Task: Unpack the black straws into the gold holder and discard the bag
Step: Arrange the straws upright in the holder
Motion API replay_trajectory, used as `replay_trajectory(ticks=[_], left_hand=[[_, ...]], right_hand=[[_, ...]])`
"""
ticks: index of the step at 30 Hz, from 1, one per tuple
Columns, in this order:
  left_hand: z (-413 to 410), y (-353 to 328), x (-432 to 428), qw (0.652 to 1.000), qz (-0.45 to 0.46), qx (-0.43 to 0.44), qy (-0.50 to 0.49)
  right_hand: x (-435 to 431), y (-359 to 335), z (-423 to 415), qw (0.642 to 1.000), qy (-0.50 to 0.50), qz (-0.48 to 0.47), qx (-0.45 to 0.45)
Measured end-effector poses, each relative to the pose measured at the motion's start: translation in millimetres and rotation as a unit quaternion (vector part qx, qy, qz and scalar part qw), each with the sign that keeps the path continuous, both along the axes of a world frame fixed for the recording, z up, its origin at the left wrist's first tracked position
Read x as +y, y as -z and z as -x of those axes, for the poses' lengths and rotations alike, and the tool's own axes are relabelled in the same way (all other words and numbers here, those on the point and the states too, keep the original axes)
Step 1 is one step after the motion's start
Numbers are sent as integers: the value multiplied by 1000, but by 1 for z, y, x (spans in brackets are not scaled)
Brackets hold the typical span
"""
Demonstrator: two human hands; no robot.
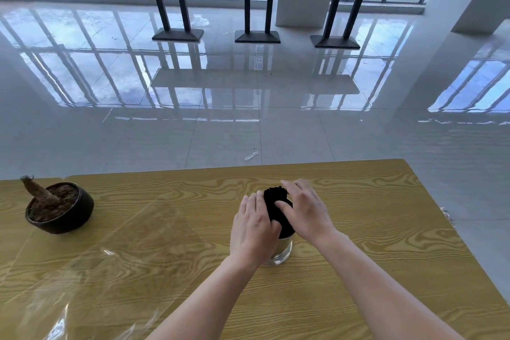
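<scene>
One potted plant (59,207) sits far left on the wooden table (372,229), a cut stump in a dark bowl, not part of the job. Next right, the clear bag (82,284) lies flat and slack across the near-left tabletop, well apart from both hands and looking empty, though the glare makes that hard to tell. At centre, my left hand (254,226) cups the left side of the black straws (276,201), fingers curled against the bundle and thumb down near the rim. The straws stand as one tight bunch in the gold holder (280,248), tilted a little away from me, and most of the holder is hidden behind the left hand. My right hand (306,210) closes on the bundle from the right, thumb pressed on its front face and fingers wrapped over the far top, so both hands have hold of the straws and neither is free. I read the step as seating and squaring the straws in the holder: unpacking looks about done, discarding not started. The next move calls for letting go gently so the holder doesn't tip, then reaching well left for the bag and picking that thin, slippery film up off the flat top.
</scene>
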State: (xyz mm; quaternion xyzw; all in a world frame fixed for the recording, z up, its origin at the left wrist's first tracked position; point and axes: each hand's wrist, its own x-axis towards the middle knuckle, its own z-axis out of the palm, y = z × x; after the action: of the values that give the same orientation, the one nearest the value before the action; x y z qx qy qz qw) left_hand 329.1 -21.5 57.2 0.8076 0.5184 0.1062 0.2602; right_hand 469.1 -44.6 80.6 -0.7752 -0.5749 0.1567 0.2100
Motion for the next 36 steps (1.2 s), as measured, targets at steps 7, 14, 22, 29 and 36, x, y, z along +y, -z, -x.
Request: replay_trajectory(ticks=[7, 14, 22, 29, 36], left_hand=[[2, -1, -1, 1000, -9, 11, 5], [5, -1, -4, 1000, -7, 13, -5], [-2, 0, -5, 1000, 16, 24, 1], [1, 0, -6, 999, 27, 21, 1], [0, -3, -3, 999, 21, 29, 8]], right_hand=[[-7, 2, -2, 996, -45, -19, -77], [-17, 8, -3, 999, 16, -10, -38], [-20, 16, -1, 996, -3, 74, -42], [-20, 12, -6, 997, -7, 71, -16], [-18, 6, -5, 997, -34, 59, -22]])
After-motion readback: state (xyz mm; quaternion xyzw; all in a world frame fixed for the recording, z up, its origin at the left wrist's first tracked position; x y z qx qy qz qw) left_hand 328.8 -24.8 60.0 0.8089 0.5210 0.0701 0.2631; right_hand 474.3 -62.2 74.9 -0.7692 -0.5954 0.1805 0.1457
